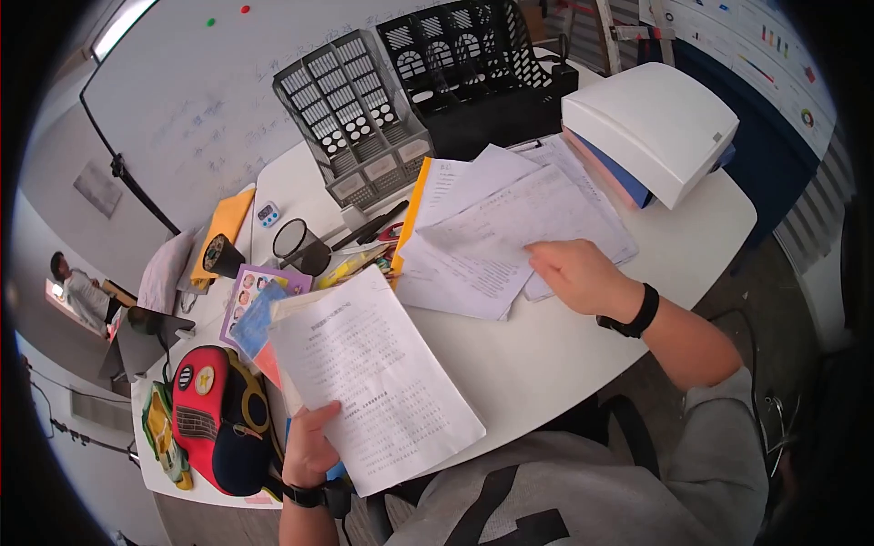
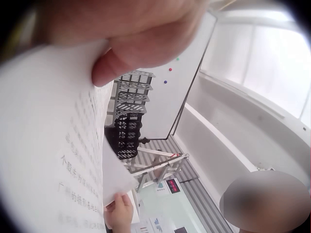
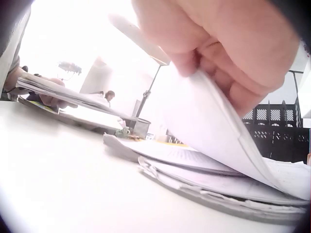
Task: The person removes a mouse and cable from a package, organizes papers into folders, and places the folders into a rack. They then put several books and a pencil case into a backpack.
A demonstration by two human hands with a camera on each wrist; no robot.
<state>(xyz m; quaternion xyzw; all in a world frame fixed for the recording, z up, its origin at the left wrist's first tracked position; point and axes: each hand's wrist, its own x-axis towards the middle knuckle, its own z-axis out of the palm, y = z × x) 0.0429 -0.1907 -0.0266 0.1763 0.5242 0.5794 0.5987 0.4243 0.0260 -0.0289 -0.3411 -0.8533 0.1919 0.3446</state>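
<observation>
My left hand [image 1: 311,446] grips a stack of printed sheets [image 1: 378,382] by its lower left edge, the thumb on the printed face; the stack is tilted over the table's front edge. In the left wrist view the fingers [image 2: 146,43] lie over the stack's edge. My right hand [image 1: 583,278] pinches the edge of a sheet [image 1: 510,214] above a loose pile of papers. The right wrist view shows that sheet [image 3: 209,121] lifted at one side, its edge between thumb and curled fingers, with more papers [image 3: 204,182] fanned below.
Grey and black file racks [image 1: 364,127] stand at the back, a white box [image 1: 651,127] at the right. Left of the papers are a mesh cup [image 1: 300,247], a purple card [image 1: 246,291] and a red and navy bag [image 1: 218,419]. Another person [image 1: 86,291] is at far left.
</observation>
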